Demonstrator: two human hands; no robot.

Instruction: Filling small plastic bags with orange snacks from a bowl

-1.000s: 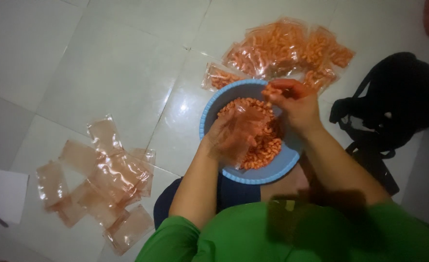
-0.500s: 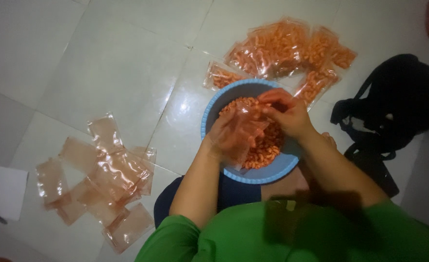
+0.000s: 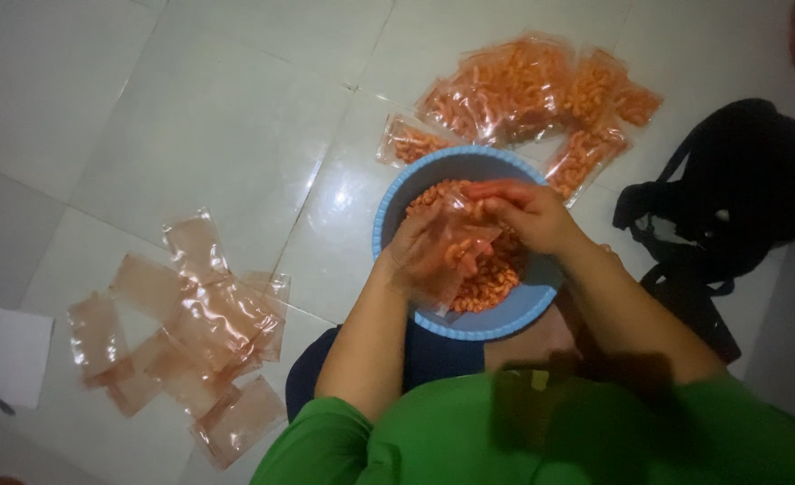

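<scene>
**A:** From my head view, looking straight down, the blue bowl [image 3: 397, 202] sits on the white tiled floor [image 3: 191, 117] just in front of my lap, heaped with orange snack pieces [image 3: 492, 278]. Both hands are over it.

**B:** Where is the bag?

**A:** The small clear bag [image 3: 442, 256] is above the bowl's middle, in my left hand [image 3: 411, 247]. Its long axis runs slantwise, from lower left near my left wrist up toward the right, and its mouth faces my right hand [image 3: 528, 216]. So the opening lies just to the left of and below my right fingertips, touching or very nearly so.

**B:** Which hand is nearer to the snacks?

**A:** The right. It comes in from the far right rim and sits above the pile, right at the bag's mouth. The left is under and behind the bag, which partly hides it.

**B:** And the grips?

**A:** My left fingers are curled narrowly around the bag's lower part, holding it up at a slant. My right fingers are bunched close together, pointing left at the opening. I cannot tell whether they pinch pieces or the bag's lip; the picture is too soft there. A few orange pieces show through the plastic.

**B:** What else is around?

**A:** Filled bags [image 3: 523, 94] lie past the bowl's far rim, one touching it. A loose pile of empty bags [image 3: 182, 332] lies well apart to my left, and a black bag [image 3: 739, 198] is on my right.
</scene>
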